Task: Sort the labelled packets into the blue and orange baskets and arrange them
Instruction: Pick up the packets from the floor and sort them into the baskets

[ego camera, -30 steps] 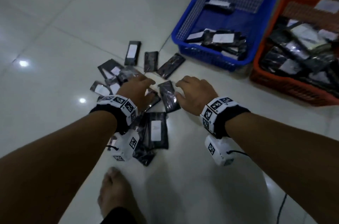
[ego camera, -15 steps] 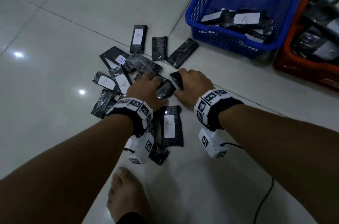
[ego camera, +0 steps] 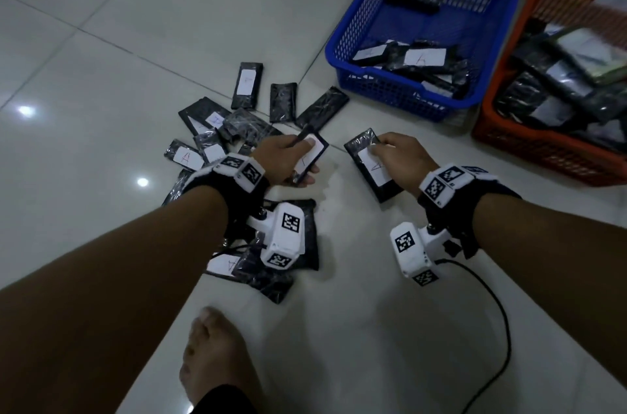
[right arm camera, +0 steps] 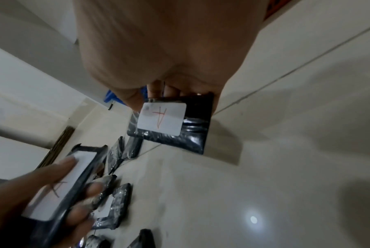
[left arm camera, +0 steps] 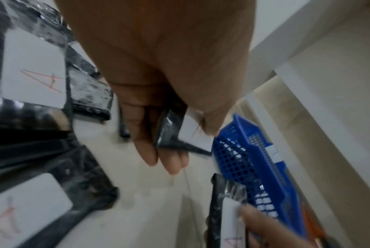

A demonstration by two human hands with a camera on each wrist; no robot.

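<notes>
- Packets, black with white labels, lie scattered in a loose pile (ego camera: pixel 217 138) on the pale tiled floor (ego camera: pixel 101 40), several showing a red "A".
- Left hand (ego camera: pixel 285 159) grips one packet (ego camera: pixel 314 155) clear of the pile, thumb pressed on its white label, fingers curled underneath; a red stroke shows on that label.
- From the left wrist view the fingers (left arm camera: pixel 145 142) wrap the packet's black edge, the picture blurred.
- Right hand (ego camera: pixel 402 155) holds a second packet (ego camera: pixel 373 166), thumb on the top of its label, and the red "A" reads plainly in the right wrist view (right arm camera: pixel 161 117).
- Both held packets sit side by side above the floor, apart from each other, label side up.
- Blue basket (ego camera: pixel 369 23) stands ahead and to the right, with a few packets in its near end, one label marked "A", and one more packet at its far end.
- Orange basket (ego camera: pixel 543 149) sits just beside the blue one on its right, heaped with packets.
- A bare foot (ego camera: pixel 210 356) rests on the floor below the arms.
- A black cable (ego camera: pixel 498 318) runs from the right wrist camera across the tiles.
</notes>
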